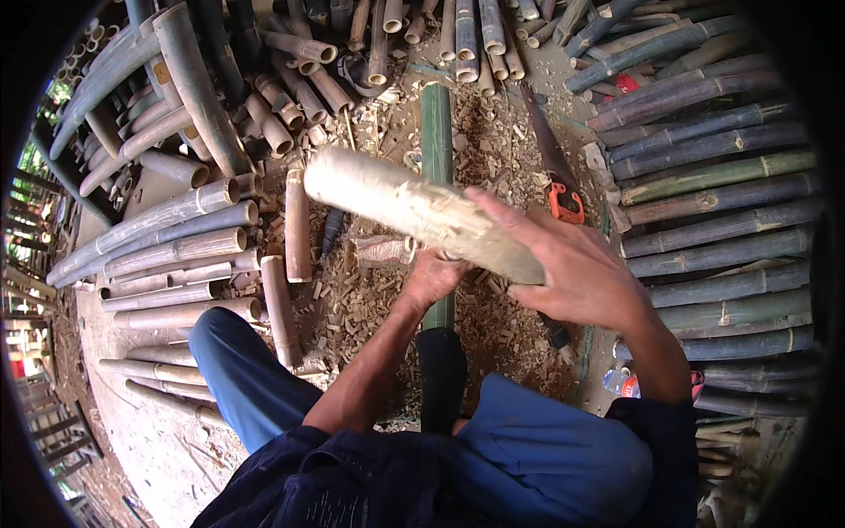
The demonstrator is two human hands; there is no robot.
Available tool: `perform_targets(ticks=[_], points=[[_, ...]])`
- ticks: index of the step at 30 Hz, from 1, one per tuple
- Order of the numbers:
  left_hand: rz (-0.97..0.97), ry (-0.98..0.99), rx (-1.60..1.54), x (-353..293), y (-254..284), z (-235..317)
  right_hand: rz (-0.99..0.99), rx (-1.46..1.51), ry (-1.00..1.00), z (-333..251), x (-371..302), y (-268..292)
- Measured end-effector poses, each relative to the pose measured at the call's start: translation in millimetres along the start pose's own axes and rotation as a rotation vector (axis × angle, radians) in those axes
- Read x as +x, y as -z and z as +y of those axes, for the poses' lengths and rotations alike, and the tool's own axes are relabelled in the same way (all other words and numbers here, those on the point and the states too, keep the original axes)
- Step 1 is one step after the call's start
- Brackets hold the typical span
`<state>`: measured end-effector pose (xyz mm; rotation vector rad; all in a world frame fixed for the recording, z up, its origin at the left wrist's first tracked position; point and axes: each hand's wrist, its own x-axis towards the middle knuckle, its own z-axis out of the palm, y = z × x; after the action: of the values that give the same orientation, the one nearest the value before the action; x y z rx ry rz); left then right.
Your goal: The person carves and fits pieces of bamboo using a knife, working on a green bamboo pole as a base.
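Observation:
My right hand (581, 264) is closed on a thick pale wooden club (378, 189), worn and splintered along its side. The club slants across the middle, its blurred rounded end up to the left. Below it, my left hand (437, 275) is closed over a green bamboo pole (437, 132). What its fingers grip is mostly hidden by the club; a small round rim shows at the top of the fist. The pole runs away from me between my legs, and a black cloth-like covering (440, 370) lies at its near end.
Wood chips (493, 343) cover the ground around the pole. A saw with an orange handle (565, 204) lies to the right, near stacked dark bamboo poles (722, 216). Cut bamboo tubes (180, 264) lie at left, with more (378, 44) at the far side. A plastic bottle (621, 382) lies by my right forearm.

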<state>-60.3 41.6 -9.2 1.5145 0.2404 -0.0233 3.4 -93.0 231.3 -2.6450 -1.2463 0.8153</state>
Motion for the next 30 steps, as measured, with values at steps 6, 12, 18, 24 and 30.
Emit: perform_targets(ticks=[6, 12, 18, 24, 30], points=[[0.062, -0.316, -0.029, 3.7, -8.4, -10.9, 0.065, 0.112, -0.017, 12.7, -7.6, -30.4], [0.588, 0.046, -0.712, 25.3, 19.3, 7.1, 0.15, 0.157, 0.005, 25.0, -5.9, -33.7], [0.664, -0.115, -1.04, 16.1, 29.8, 1.7, 0.278, 0.207, 0.146, 19.1, -1.1, -28.1], [0.589, -0.086, -1.089, 25.8, 30.4, -4.2, 0.191, 0.222, 0.147, 6.3, 8.7, -12.9], [0.538, -0.024, -1.025, 21.6, 17.8, -16.4, 0.037, -0.231, 0.123, 2.0, 26.0, -23.9]])
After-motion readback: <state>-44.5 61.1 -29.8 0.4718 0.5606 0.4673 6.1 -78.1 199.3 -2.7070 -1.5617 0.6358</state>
